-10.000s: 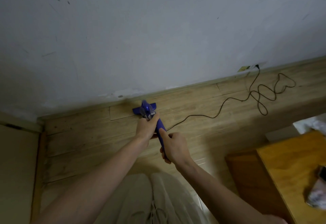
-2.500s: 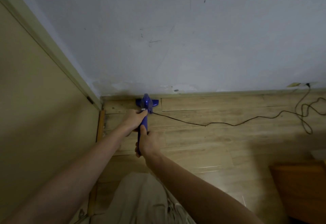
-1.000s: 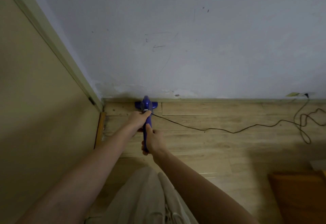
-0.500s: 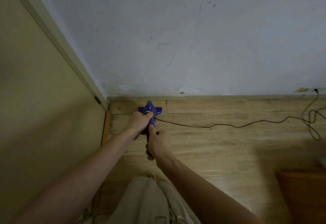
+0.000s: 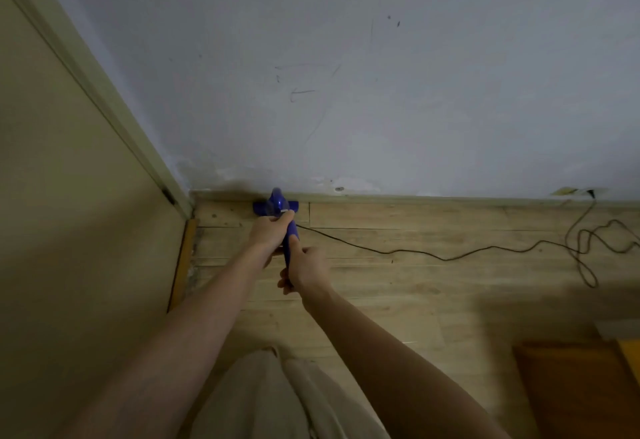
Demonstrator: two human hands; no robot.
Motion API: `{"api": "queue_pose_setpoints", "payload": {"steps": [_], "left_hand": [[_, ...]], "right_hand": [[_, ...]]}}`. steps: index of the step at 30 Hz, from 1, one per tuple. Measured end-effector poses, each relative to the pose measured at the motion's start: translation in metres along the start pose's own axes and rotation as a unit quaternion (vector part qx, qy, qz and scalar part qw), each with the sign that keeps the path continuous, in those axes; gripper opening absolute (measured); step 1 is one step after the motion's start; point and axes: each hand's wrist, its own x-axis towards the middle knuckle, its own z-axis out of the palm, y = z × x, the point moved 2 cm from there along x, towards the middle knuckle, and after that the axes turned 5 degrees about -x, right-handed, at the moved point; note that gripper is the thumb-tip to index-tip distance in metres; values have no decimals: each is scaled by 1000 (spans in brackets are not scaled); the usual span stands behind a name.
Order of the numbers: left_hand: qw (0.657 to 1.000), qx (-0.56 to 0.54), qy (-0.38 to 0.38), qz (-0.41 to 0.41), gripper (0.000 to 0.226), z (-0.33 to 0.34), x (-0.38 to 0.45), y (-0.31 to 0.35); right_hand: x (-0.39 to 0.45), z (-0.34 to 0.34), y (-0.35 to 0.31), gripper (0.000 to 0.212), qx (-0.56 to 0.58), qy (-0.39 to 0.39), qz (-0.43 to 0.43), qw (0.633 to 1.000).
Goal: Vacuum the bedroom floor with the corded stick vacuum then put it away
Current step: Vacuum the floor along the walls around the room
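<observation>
At the far left, a beige door (image 5: 69,213) and its frame meet the scuffed white wall (image 5: 381,92) in a corner. Just right of that corner the blue stick vacuum (image 5: 277,204) has its head on the wooden floor (image 5: 415,286), touching the baseboard. The left hand (image 5: 268,232) wraps its fingers around the upper body of the vacuum; the right hand (image 5: 306,267), nearer, grips the handle with the thumb laid along it. A black cord (image 5: 415,252) trails right across the floor from the vacuum to loose loops, apparently reaching a wall socket (image 5: 588,192). At near right is an orange-brown piece of wooden furniture (image 5: 575,390).
</observation>
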Motion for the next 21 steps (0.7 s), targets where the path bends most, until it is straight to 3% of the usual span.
{"api": "queue_pose_setpoints", "payload": {"steps": [9, 16, 21], "left_hand": [[999, -21, 34, 1, 32, -21, 5, -10], [991, -110, 76, -21, 33, -24, -14, -25], [987, -89, 133, -24, 34, -28, -31, -30]], "right_hand": [[-2, 20, -2, 38, -31, -27, 1, 999], [-24, -9, -7, 38, -121, -49, -55, 990], [-43, -15, -10, 41, -108, -94, -40, 989]]}}
